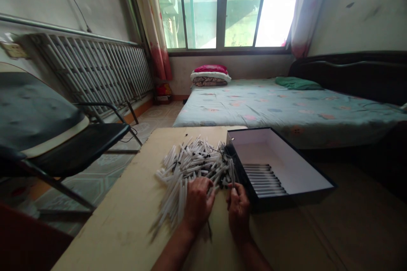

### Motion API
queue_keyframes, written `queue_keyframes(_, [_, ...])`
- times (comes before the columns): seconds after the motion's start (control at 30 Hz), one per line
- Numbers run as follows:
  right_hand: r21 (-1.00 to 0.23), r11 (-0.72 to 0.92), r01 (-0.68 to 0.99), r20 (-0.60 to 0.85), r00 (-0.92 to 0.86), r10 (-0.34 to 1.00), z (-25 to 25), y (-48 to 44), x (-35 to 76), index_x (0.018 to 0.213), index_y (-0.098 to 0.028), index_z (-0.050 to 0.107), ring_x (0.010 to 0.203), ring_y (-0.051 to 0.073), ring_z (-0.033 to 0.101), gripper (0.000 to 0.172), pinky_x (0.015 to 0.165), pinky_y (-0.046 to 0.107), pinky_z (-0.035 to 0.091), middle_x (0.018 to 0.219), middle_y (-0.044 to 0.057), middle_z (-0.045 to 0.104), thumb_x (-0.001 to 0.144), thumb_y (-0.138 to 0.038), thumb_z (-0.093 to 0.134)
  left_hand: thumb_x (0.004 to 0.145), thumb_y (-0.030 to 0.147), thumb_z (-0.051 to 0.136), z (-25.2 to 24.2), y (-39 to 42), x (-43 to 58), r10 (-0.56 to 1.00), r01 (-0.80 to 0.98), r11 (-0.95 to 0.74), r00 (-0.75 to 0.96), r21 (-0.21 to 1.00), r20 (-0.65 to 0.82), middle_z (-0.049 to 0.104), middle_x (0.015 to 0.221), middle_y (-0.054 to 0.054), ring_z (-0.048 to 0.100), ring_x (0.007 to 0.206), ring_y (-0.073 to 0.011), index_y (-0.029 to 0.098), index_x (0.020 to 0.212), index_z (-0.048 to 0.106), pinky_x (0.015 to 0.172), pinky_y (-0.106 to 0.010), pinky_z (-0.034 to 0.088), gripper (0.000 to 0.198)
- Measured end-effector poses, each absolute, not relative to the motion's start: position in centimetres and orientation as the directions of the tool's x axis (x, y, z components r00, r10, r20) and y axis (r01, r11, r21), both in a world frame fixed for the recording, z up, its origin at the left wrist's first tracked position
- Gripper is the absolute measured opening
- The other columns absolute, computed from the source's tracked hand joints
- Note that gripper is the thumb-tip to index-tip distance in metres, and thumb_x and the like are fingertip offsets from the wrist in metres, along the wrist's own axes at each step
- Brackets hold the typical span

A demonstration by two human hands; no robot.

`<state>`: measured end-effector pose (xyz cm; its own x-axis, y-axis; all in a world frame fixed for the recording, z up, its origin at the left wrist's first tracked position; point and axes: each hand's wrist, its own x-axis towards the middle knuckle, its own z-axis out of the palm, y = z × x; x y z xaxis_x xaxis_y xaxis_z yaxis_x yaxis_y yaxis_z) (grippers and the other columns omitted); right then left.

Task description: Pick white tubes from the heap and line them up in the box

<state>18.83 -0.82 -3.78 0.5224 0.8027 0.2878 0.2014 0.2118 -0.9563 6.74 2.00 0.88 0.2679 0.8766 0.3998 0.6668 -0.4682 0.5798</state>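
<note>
A loose heap of white plastic tubes [190, 161] with small black caps mixed in lies on the table. My left hand [199, 201] is at the near edge of this heap, fingers curled in; what they grip is hidden. A thin dark stick [210, 230] shows just below that hand. To the right, my right hand [238, 209] pinches a pen [233, 171] with a pale barrel, pointing away from me. Beside it stands an open box [295, 163], dark outside and white inside. A row of pens [263, 180] with dark ends lies side by side in its near left part.
The pale tabletop [117, 224] carries the heap and the box. A bed [248, 106] with a patterned sheet stands beyond it, under a window. On the left are a black folding chair [70, 148] and a metal rail frame [98, 67] against the wall.
</note>
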Motion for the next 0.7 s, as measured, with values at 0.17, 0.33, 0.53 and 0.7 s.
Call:
queue_keyframes(0.17, [-0.926, 0.239, 0.291, 0.347, 0.415, 0.841, -3.5, -1.1, 18.3, 0.090, -0.016, 0.059, 0.048, 0.012, 0.044, 0.030, 0.046, 0.021, 0.035, 0.057, -0.004, 0.048, 0.088, -0.038, 0.038, 0.081, 0.028, 0.051, 0.5, 2.9, 3.6, 0.925, 0.472, -0.367, 0.099, 0.801, 0.366, 0.062, 0.072, -0.002, 0.059, 0.070, -0.0195, 0.021, 0.077, 0.056, 0.067, -0.033, 0.044, 0.010])
queue_keyframes(0.33, [-0.910, 0.208, 0.358, 0.336, 0.348, 0.875, -3.7, -1.2, 18.0, 0.091, -0.017, 0.058, 0.054, 0.014, 0.047, 0.031, 0.050, 0.023, 0.037, 0.063, -0.001, 0.052, 0.090, -0.036, 0.034, 0.081, 0.029, 0.053, -0.8, 3.6, 3.0, 0.943, 0.318, -0.325, 0.046, 0.891, 0.328, 0.063, 0.069, -0.001, 0.063, 0.067, -0.0180, 0.020, 0.082, 0.055, 0.065, -0.031, 0.049, 0.009])
queue_keyframes(0.53, [-0.907, 0.187, 0.378, 0.318, 0.322, 0.892, -3.8, -1.1, 18.0, 0.093, -0.017, 0.055, 0.058, 0.015, 0.048, 0.030, 0.052, 0.023, 0.036, 0.067, 0.000, 0.053, 0.091, -0.035, 0.031, 0.079, 0.026, 0.057, -1.5, 4.0, 3.6, 0.942, 0.182, -0.334, 0.054, 0.925, 0.330, 0.066, 0.089, -0.006, 0.064, 0.084, -0.0197, 0.019, 0.096, 0.064, 0.075, -0.033, 0.051, 0.020])
queue_keyframes(0.7, [-0.868, 0.228, 0.441, 0.366, 0.259, 0.894, -3.5, -1.3, 18.0, 0.084, -0.018, 0.055, 0.057, 0.014, 0.047, 0.025, 0.052, 0.023, 0.035, 0.065, -0.001, 0.050, 0.088, -0.029, 0.033, 0.077, 0.024, 0.060, -1.5, 4.2, 3.1, 0.950, 0.154, -0.313, 0.053, 0.937, 0.308, 0.068, 0.092, -0.008, 0.064, 0.087, -0.0211, 0.018, 0.095, 0.068, 0.079, -0.034, 0.049, 0.021])
